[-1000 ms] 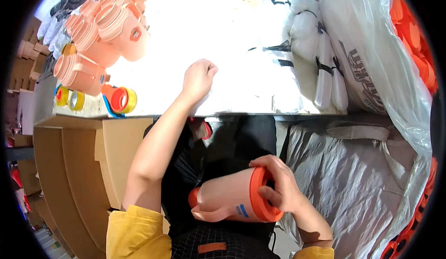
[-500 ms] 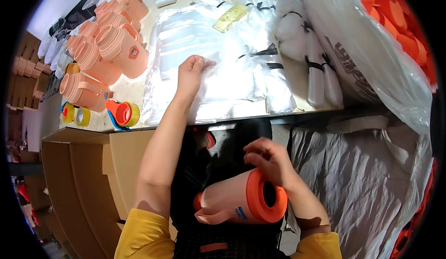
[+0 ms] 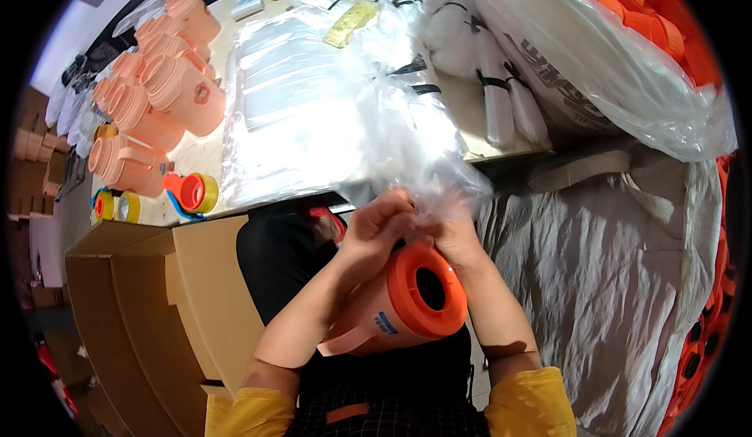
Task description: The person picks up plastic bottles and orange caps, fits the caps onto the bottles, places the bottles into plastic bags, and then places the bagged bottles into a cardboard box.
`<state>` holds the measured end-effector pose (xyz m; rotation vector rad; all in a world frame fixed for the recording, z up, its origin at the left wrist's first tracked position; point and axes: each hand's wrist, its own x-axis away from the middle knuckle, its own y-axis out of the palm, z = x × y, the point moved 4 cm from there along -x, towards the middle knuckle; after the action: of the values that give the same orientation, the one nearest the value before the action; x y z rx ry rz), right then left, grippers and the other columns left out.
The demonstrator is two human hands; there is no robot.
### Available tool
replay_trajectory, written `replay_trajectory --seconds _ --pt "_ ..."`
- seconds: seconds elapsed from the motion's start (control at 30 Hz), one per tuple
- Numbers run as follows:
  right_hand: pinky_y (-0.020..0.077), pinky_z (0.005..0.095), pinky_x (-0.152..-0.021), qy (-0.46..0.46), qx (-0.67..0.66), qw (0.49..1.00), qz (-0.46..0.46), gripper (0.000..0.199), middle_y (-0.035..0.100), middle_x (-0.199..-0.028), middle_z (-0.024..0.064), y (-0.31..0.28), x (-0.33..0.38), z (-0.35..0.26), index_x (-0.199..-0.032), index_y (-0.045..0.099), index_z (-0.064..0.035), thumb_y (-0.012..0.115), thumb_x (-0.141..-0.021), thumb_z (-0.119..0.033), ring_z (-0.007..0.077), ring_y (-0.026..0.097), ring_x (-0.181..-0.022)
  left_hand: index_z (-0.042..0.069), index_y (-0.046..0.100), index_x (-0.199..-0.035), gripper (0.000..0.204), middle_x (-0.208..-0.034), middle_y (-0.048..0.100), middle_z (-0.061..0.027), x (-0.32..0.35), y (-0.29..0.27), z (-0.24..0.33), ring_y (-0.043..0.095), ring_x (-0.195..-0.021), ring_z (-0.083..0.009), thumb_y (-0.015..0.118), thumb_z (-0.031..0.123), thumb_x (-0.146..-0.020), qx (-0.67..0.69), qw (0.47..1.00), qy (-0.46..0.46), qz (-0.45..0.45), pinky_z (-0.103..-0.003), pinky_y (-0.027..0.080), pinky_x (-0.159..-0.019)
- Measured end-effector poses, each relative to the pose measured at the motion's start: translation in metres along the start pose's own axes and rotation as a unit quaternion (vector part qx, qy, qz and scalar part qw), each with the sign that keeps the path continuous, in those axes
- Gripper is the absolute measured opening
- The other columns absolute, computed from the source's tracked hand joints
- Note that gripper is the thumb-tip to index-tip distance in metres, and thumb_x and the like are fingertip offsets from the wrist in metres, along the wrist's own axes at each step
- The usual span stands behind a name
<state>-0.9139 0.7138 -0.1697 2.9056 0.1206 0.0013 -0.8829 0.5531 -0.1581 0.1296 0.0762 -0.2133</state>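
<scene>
Between my two hands, above my lap, a clear plastic bag is gripped at its near edge. My left hand pinches one side of it and my right hand the other; the bag is blurred by motion. Just below the hands a peach pitcher with an orange-red lid lies tilted on my lap, its dark round opening facing up and right. The pitcher's handle points to the lower left. A stack of flat clear bags covers the middle of the table.
Several peach pitchers without lids stand at the table's left. Tape rolls sit near its front edge. Bundles of tied clear bags lie at the right. An open cardboard box stands left of my lap, and a sack of orange-red parts at far right.
My left hand has come back from the bag stack toward my lap with a clear bag. The right hand has moved up beside it and also grips the bag.
</scene>
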Motion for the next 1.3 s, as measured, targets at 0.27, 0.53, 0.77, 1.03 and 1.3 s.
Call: replay_trajectory --seconds 0.27,0.53,0.77,1.03,1.3 --pt "0.0500 0.0255 -0.059 0.170 -0.407 0.897 0.041 0.010 0.058 -0.085 0.0006 -0.110 0.008 0.073 -0.100 0.057 -0.0082 0.062 -0.096 0.000 0.0125 0.057 -0.072 0.005 0.055 -0.100 0.016 -0.082 0.051 0.0004 0.015 -0.072 -0.024 0.050 -0.074 -0.0084 0.056 -0.008 -0.090 -0.195 0.976 -0.090 0.048 -0.024 0.043 -0.065" --pt "0.0498 0.0412 -0.096 -0.097 0.076 0.992 0.034 0.040 0.061 -0.120 0.0156 -0.051 0.150 0.102 -0.129 0.053 -0.0017 0.068 -0.096 -0.020 0.0284 0.061 -0.113 0.008 0.058 -0.125 0.061 -0.098 0.059 -0.0112 0.142 -0.044 0.089 0.064 -0.087 -0.0353 0.083 0.014 -0.070 -0.365 0.925 0.094 0.052 -0.040 0.054 -0.073" --pt "0.0508 0.0429 -0.098 -0.040 0.310 0.863 -0.396 0.069 0.055 -0.135 0.0234 0.078 0.194 0.095 -0.146 0.040 -0.0027 0.076 -0.089 -0.017 0.0407 0.059 -0.123 0.002 0.054 -0.135 0.041 -0.119 0.060 -0.0197 0.285 -0.081 -0.012 0.059 -0.115 -0.0379 0.053 0.014 -0.095 -0.370 0.879 -0.103 0.284 -0.044 0.048 -0.096" --pt "0.0505 0.0398 -0.104 0.127 0.086 0.672 -0.724 0.079 0.055 -0.143 0.0181 0.220 0.231 0.028 -0.151 0.032 -0.0052 0.076 -0.085 0.000 0.0284 0.064 -0.121 0.007 0.062 -0.138 0.066 -0.101 0.059 -0.0154 0.445 -0.172 0.188 0.060 -0.096 -0.0324 0.054 -0.012 -0.075 -0.607 0.589 -0.089 0.526 -0.035 0.050 -0.081" --pt "0.0562 0.0335 -0.089 0.122 0.185 0.854 -0.471 0.064 0.062 -0.126 0.0146 0.172 0.171 0.086 -0.144 0.041 -0.0045 0.070 -0.088 0.005 0.0199 0.069 -0.102 0.016 0.074 -0.118 0.033 -0.119 0.070 -0.0153 0.676 -0.193 -0.040 0.066 -0.113 -0.0313 0.067 0.021 -0.086 -0.371 0.630 -0.663 0.161 -0.041 0.054 -0.091"
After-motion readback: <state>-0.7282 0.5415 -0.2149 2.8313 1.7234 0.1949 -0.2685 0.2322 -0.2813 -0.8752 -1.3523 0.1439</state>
